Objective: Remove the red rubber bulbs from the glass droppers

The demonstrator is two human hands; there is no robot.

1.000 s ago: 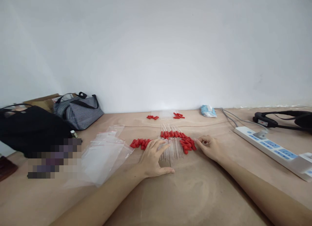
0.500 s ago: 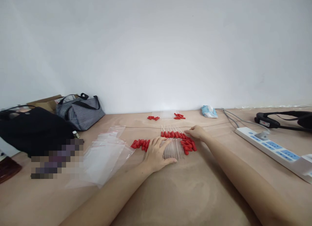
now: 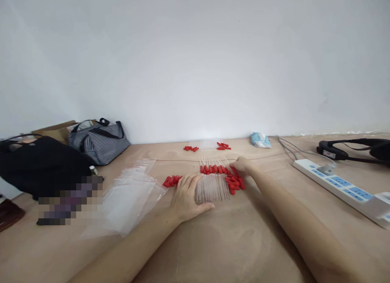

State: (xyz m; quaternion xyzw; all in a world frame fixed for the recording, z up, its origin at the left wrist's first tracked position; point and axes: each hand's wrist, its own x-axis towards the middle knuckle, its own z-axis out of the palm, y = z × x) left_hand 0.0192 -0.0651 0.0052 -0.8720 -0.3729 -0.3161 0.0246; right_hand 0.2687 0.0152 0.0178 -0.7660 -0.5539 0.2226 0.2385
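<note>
Thin pale sticks (image 3: 212,187) lie side by side in a bundle on the table, with red bulb-shaped pieces (image 3: 234,183) at their right and more red pieces (image 3: 172,180) at their left. A row of red pieces (image 3: 215,169) crosses just beyond, and pale stick ends fan out behind it. My left hand (image 3: 187,199) rests at the bundle's left side, fingers stretched and thumb apart, covering some red pieces. At the right end of the row, my right hand (image 3: 243,166) has its fingers closed together at a red piece; the fingertips are partly hidden.
Clear zip bags (image 3: 131,197) lie overlapped at left. Another red-and-pale bundle (image 3: 208,145) lies near the wall, with a blue-white packet (image 3: 261,140) to its right. A power strip (image 3: 341,189) and black headset (image 3: 335,151) sit at right; a striped bag (image 3: 99,140) and black bag (image 3: 45,165) at left.
My left hand has shifted slightly left and nearer to me, uncovering more of the pale sticks. My right hand has drawn its fingers in at the red pieces on the row's right end.
</note>
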